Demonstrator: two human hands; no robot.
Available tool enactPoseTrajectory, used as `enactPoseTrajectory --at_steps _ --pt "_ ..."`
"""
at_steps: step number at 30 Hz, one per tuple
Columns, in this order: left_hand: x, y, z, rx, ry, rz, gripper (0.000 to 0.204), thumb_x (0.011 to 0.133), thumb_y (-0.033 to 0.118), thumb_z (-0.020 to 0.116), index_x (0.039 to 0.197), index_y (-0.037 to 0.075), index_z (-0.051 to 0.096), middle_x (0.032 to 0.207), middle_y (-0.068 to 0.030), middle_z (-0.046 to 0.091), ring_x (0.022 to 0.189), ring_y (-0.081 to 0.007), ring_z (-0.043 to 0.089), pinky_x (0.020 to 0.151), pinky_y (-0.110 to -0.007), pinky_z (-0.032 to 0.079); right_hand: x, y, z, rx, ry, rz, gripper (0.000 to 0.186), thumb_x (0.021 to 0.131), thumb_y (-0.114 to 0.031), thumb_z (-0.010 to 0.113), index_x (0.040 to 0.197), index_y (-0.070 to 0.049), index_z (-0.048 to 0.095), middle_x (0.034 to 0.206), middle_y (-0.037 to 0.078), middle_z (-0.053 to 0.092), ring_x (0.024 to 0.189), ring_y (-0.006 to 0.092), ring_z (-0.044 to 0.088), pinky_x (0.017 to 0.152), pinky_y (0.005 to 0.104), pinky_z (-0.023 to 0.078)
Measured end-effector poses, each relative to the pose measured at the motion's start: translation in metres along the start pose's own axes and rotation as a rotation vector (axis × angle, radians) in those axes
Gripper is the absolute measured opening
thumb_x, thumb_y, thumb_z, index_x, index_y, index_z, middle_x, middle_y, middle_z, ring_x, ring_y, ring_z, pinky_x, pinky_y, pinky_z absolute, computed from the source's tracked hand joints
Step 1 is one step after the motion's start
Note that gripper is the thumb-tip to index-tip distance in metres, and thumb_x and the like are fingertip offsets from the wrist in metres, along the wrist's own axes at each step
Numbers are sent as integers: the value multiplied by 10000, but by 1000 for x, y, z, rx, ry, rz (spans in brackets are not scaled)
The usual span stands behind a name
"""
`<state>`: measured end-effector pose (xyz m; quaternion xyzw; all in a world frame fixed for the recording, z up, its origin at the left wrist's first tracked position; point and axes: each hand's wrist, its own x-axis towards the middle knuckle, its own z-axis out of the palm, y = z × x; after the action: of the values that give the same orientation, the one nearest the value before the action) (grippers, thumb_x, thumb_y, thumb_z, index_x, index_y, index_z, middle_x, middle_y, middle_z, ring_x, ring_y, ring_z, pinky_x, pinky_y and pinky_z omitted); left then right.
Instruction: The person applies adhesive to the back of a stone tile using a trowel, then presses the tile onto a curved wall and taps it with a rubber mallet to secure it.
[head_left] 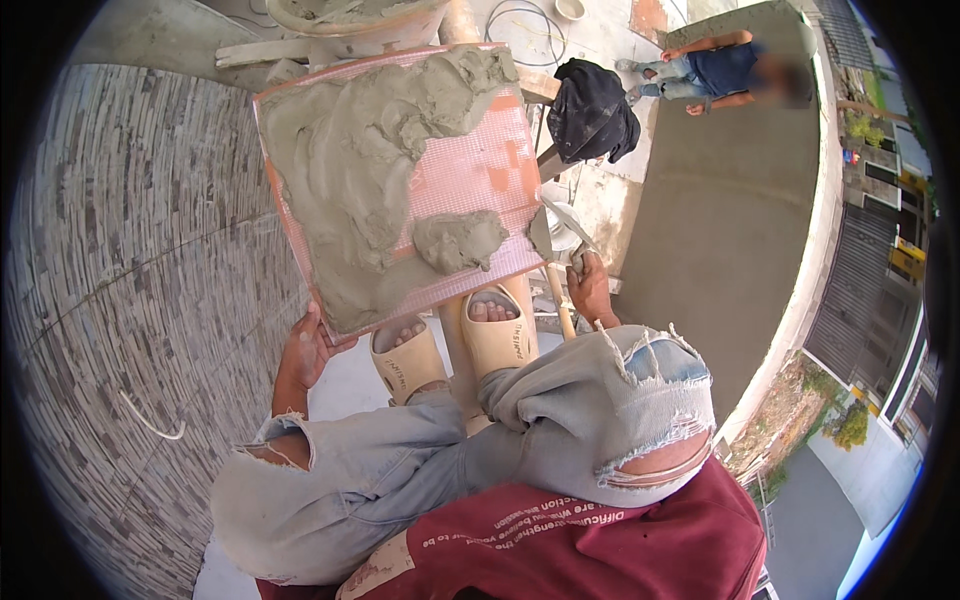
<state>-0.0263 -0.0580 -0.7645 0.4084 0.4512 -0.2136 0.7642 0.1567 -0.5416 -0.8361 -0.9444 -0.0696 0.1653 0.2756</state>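
A big pink tile (470, 170) is held up in front of the person, tipped on its edge above their two feet in tan sandals (455, 350). Its back faces up. Wet grey cement (350, 170) is spread on it. The left part and the top are thickly covered. A bare pink patch shows on the right side and along the bottom right edge. One small blob of cement (458, 240) sits alone in that bare part. So the spreading looks a bit more than half done, and the right side is left to cover.

The left hand (305, 350) holds the bottom left corner of the tile, with fingers wrapped around the edge. The right hand (590, 285) is closed around the handle of a trowel (560, 225). The metal blade of the trowel is just beside the right edge of the tile and has some cement on it.

The person is sitting or squatting, in torn grey jeans (600, 400) and a dark red shirt (600, 540). To the left is a curved wall of thin grey stone strips (130, 260). To the right is a smooth grey slab (730, 190). Above the tile, a tub (350, 15) with cement stands on the floor. A black cloth (592, 110) hangs near the top right corner of the tile. Another person (725, 70) is far off at the top, well apart from the work.
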Motion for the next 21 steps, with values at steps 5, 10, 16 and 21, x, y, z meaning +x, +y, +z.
enactPoseTrajectory --at_steps 5,10,16,21 --pt "-8 1 8 17 21 -11 677 1038 542 425 1433 -7 420 1312 -180 619 1161 -335 644 1004 -505 512 -11 11 61 147 -48 69 312 938 -172 624 1215 -28 612 1158 235 635 1095 432 595 937 446 487" --pt "-7 3 7 23 16 -28 718 1022 576 435 1443 -5 411 1316 -187 615 1158 -336 646 997 -495 516 -17 73 103 41 -150 -204 161 910 -173 664 1009 -48 681 874 173 665 840 385 645 726 473 501" --pt "-8 -1 3 14 48 -43 704 1017 584 437 1422 9 447 1292 -168 639 1125 -309 669 983 -471 529 -21 76 82 -172 -361 -133 307 849 -253 745 952 2 607 852 226 657 833 443 636 722 506 503" --pt "-6 -7 -1 24 -1 -20 727 1022 584 425 1439 -11 420 1287 -190 631 1131 -316 659 985 -471 526 -56 52 28 -30 -152 326 354 859 -252 686 969 63 569 920 317 633 912 501 629 780 520 505"
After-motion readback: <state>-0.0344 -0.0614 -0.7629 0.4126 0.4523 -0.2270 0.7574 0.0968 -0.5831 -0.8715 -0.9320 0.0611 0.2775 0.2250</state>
